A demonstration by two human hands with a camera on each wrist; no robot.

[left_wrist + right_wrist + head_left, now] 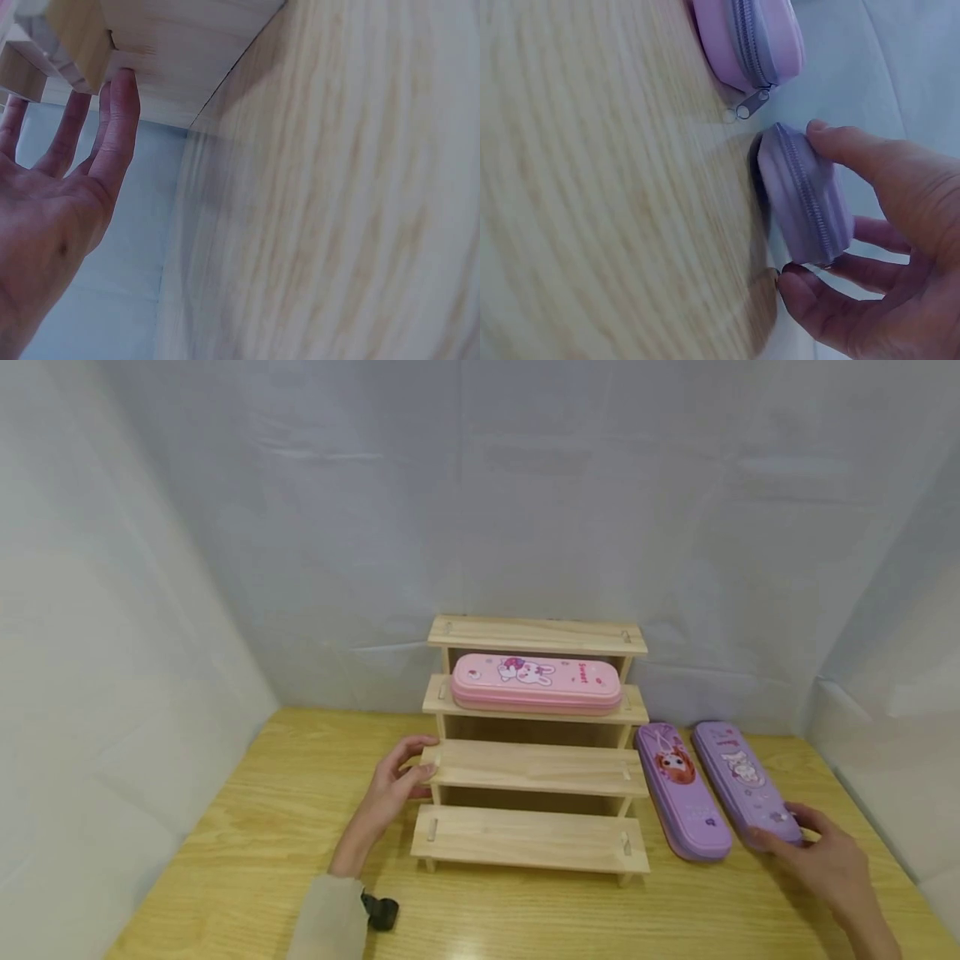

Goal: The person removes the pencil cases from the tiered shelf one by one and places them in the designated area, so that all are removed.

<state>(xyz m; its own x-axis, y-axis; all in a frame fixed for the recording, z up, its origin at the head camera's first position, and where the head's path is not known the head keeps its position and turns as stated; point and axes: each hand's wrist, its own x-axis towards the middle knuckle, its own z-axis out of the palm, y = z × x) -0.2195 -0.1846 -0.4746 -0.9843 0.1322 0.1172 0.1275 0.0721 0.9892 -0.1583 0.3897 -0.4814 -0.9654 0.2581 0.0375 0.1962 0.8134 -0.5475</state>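
Note:
A stepped wooden display shelf [528,837] stands mid-table, with a pink pencil case [536,683] bearing a white rabbit lying across its second-highest step. My left hand [393,781] touches the shelf's left side at a lower step; in the left wrist view its fingers [120,139] reach up, nearly straight, against the wood. To the right of the shelf, my right hand [825,860] holds the near end of a purple pencil case [742,777] with a white character, its thumb and fingers on opposite sides. Beside it lies another purple pencil case [678,789] with a red-haired doll picture.
The wooden table [247,835] carries everything. Pale cloth [540,527] hangs behind and along both sides. A small black device [381,912] sits at the left wrist. In the right wrist view a zip pull [751,103] hangs from the neighbouring case.

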